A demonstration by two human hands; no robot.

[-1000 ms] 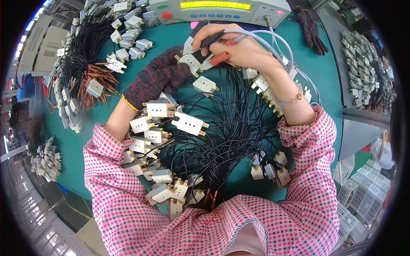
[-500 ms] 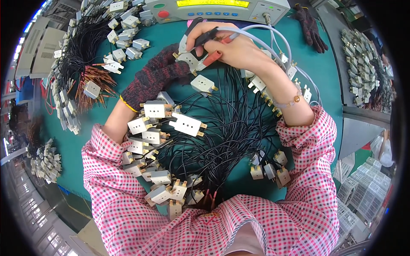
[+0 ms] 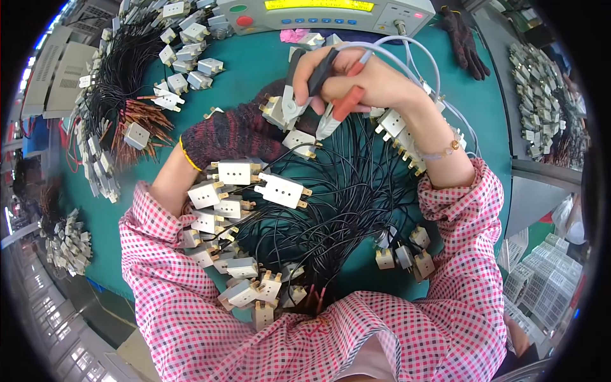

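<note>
My left hand (image 3: 238,137), in a dark red-and-black knit glove, is closed around a white plug block with brass prongs (image 3: 274,113). Bare and with a beaded bracelet, my right hand (image 3: 363,79) grips two test clips. The metal jaw of the black-handled clip (image 3: 293,102) is at the held block, though contact cannot be made out. Lower and to the right, the red-handled clip (image 3: 344,108) points down toward another white plug block (image 3: 301,144) beside the glove. Black leads (image 3: 344,210) fan out from the blocks toward me.
A bench tester (image 3: 318,16) with a lit yellow screen stands at the back, grey cables (image 3: 414,48) running to the clips. Plug blocks (image 3: 232,172) pile up at left; a bundled heap (image 3: 127,70) lies farther left. A spare glove (image 3: 463,44) rests at back right.
My right hand and both clips have shifted right and down, the red clip swinging away from the held block. The gloved hand has turned slightly lower. The tester's small light went from green to red.
</note>
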